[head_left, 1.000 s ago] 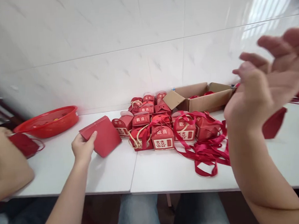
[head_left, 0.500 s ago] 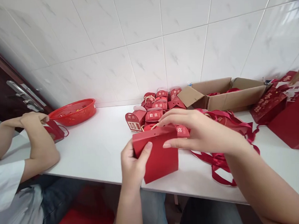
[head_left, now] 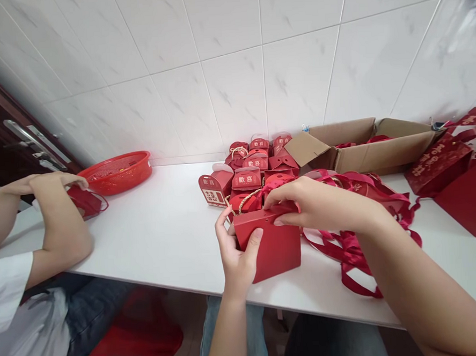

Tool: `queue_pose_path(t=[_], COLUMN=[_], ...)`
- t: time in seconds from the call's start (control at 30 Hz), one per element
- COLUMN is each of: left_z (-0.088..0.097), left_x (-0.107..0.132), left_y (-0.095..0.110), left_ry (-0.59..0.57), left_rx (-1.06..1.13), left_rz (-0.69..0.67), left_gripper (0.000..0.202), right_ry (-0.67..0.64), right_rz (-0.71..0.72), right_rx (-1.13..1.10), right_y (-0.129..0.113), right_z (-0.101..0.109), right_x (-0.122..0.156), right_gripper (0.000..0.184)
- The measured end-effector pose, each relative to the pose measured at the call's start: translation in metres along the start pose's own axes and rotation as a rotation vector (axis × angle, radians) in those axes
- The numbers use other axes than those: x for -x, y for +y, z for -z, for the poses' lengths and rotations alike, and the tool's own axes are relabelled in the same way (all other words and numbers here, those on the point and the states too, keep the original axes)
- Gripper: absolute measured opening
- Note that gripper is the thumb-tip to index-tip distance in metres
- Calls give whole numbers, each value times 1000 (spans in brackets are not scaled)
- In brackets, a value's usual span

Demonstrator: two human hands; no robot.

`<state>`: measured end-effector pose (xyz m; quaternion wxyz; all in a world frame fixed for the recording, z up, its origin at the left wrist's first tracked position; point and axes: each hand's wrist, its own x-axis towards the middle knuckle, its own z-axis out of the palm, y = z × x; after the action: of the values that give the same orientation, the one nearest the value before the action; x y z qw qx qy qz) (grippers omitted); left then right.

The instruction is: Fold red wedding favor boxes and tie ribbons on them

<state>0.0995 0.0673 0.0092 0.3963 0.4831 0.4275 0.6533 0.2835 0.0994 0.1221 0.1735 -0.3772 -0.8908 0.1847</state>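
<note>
A plain red gift box [head_left: 272, 251] is held upright, slightly tilted, over the front edge of the table. My left hand [head_left: 238, 253] grips its left side, thumb on the near face and fingers behind. At the box's top edge my right hand [head_left: 300, 204] is closed, with the thumb by the small holes and the other fingers bent over the rim; their tips are partly hidden. A twisted gold cord [head_left: 247, 200] loops up behind the box. Close behind stand several finished red boxes [head_left: 248, 178] with white lettering.
Red ribbons [head_left: 356, 262] lie tangled to the right. Behind them an open cardboard carton [head_left: 385, 155] holds red pieces. Large red bags [head_left: 468, 185] stand far right. On the left are a red plastic basket [head_left: 131, 174] and a co-worker's arms [head_left: 60, 210] around a red bag [head_left: 87, 203].
The box and my left hand have shifted right in view. My right hand's fingers, spread above the box before, have now closed down at its top edge.
</note>
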Motion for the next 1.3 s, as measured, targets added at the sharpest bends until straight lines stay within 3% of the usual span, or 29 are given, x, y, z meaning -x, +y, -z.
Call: queue_pose_path(t=[0.2, 0.33, 0.67, 0.9, 1.03, 1.13, 1.23, 1.3], left_z=[1, 0, 4, 10, 10, 9, 7, 5], left_x=[2, 4, 4, 3, 4, 4, 5, 7], left_y=[0, 6, 6, 1, 3, 5, 8, 11], left_ry=[96, 143, 85, -12, -45, -81, -45, -5], left_rx=[47, 34, 43, -115, -97, -58, -39, -19], left_rz=[-44, -59, -11, -40, -69, -4, 40, 49], left_gripper=[75, 77, 71, 25, 20, 23, 28, 30], right_ry=[-14, -30, -126, -107, -113, -137, -3, 265], right_rz=[-75, -98, -69, -22, -40, -19, -5, -117], right_rx=[-72, -72, -69, -98, -81, -90, -138, -144], right_y=[4, 3, 5, 9, 7, 3, 15, 40], right_z=[7, 7, 6, 3, 1, 5, 18, 30], right_x=[4, 2, 4, 2, 1, 3, 10, 18], right_gripper=[36, 27, 17, 23, 24, 27, 35, 37])
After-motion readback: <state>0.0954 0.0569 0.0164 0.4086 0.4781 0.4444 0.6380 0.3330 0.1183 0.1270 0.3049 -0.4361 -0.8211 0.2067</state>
